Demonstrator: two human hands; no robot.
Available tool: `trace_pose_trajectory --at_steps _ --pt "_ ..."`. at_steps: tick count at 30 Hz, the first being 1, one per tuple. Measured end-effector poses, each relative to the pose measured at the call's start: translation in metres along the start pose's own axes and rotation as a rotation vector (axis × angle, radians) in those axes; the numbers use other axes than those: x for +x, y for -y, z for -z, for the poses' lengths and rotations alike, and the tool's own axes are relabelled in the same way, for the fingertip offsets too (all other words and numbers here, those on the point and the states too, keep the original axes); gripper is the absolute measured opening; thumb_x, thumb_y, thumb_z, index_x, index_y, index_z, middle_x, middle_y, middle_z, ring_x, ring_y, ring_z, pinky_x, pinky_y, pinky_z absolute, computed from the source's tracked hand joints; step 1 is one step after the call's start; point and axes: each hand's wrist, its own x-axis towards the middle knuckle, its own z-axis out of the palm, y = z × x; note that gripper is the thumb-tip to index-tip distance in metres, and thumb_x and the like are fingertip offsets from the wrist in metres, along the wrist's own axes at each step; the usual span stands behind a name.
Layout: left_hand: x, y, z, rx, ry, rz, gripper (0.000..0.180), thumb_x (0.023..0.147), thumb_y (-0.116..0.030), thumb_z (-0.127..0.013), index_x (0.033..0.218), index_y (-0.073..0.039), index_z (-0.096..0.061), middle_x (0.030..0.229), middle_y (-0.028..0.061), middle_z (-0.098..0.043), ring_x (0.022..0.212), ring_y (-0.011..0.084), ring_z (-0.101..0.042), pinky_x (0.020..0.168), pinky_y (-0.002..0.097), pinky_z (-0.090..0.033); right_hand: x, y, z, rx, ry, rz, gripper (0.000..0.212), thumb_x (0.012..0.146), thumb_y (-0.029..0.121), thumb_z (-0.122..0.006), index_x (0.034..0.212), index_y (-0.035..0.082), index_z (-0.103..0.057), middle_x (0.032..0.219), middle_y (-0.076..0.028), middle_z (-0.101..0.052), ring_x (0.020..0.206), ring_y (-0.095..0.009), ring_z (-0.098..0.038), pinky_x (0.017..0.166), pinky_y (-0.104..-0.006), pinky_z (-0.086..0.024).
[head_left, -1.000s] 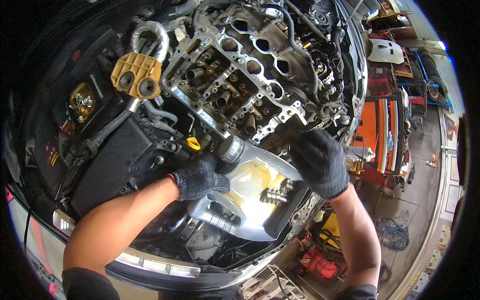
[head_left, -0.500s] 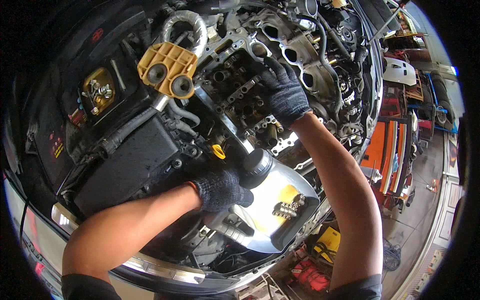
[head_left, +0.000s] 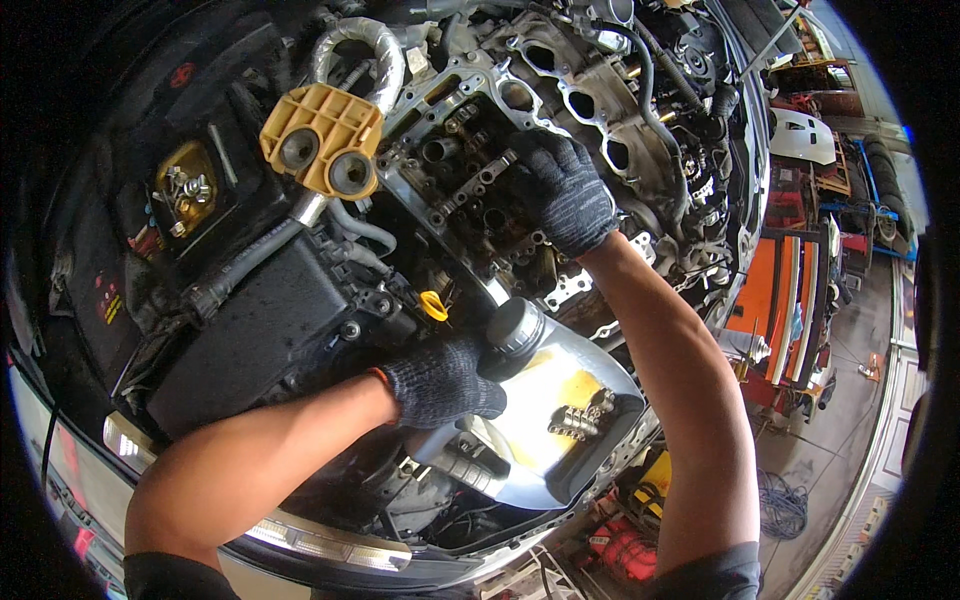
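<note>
My left hand (head_left: 440, 381), in a dark knit glove, grips the handle of a cut-open silver oil jug (head_left: 560, 410) near its grey capped neck. Yellow oil and several small metal parts lie inside the jug. My right hand (head_left: 563, 188), also gloved, reaches up and rests on the exposed cylinder head (head_left: 470, 160) of the car engine, fingers closed over a small part I cannot make out. The jug sits at the front edge of the engine bay.
A yellow plastic bracket (head_left: 320, 140) on a silver hose lies at upper left. A black air box (head_left: 250, 330) and a yellow dipstick ring (head_left: 434, 305) sit left of the jug. An orange lift frame (head_left: 770, 300) stands on the workshop floor at right.
My right hand left the jug's right side and moved up onto the cylinder head. My left hand kept hold of the jug. The view shifted closer over the engine.
</note>
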Motion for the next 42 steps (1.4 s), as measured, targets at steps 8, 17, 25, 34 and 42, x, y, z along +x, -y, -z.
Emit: trace_pose_trajectory --at_steps 8,17,25,34,42 --pt "-0.001 0.000 -0.001 -0.114 -0.042 -0.017 0.060 0.080 -0.027 -0.085 0.126 0.005 -0.064 0.120 0.0257 -0.069 0.114 0.0381 -0.066 0.103 0.0440 -0.052 0.007 0.004 0.004 0.106 -0.002 -0.098 0.048 0.089 0.017 -0.077 0.134 0.006 -0.066 0.130 -0.024 -0.063 0.118 -0.046 -0.060 0.102 -0.0506 -0.052" --pt "-0.002 0.007 -0.004 -0.009 -0.073 -0.118 0.057 0.081 -0.026 -0.086 0.124 0.005 -0.066 0.120 0.0263 -0.069 0.112 0.0389 -0.067 0.101 0.0454 -0.054 0.006 0.003 0.007 0.103 -0.001 -0.074 0.050 0.089 0.014 -0.077 0.137 0.007 -0.065 0.130 -0.023 -0.063 0.117 -0.045 -0.061 0.102 -0.0494 -0.052" --pt "-0.004 0.004 0.000 0.137 0.017 -0.028 0.068 0.083 -0.028 -0.089 0.131 0.009 -0.060 0.121 0.0279 -0.068 0.112 0.0389 -0.067 0.103 0.0455 -0.053 -0.016 0.011 0.057 0.003 -0.228 -0.195 0.044 0.085 0.004 -0.079 0.128 0.007 -0.072 0.123 -0.020 -0.068 0.116 -0.039 -0.064 0.100 -0.0443 -0.053" --pt "-0.007 -0.007 0.006 0.112 -0.061 0.018 0.062 0.080 -0.026 -0.087 0.126 0.008 -0.062 0.116 0.0271 -0.071 0.108 0.0384 -0.070 0.097 0.0457 -0.054 -0.187 0.094 0.188 -0.063 -0.049 -0.498 0.021 0.083 0.004 -0.080 0.103 0.007 -0.078 0.105 -0.014 -0.073 0.091 -0.033 -0.072 0.078 -0.0387 -0.059" --pt "-0.013 -0.010 0.011 -0.212 -0.026 0.203 0.070 0.080 -0.021 -0.088 0.139 0.004 -0.059 0.128 0.0263 -0.063 0.117 0.0383 -0.062 0.105 0.0461 -0.050 -0.241 0.112 0.192 0.107 0.363 -0.305 0.036 0.073 0.003 -0.074 0.108 0.009 -0.078 0.105 -0.011 -0.074 0.090 -0.033 -0.072 0.072 -0.0430 -0.060"
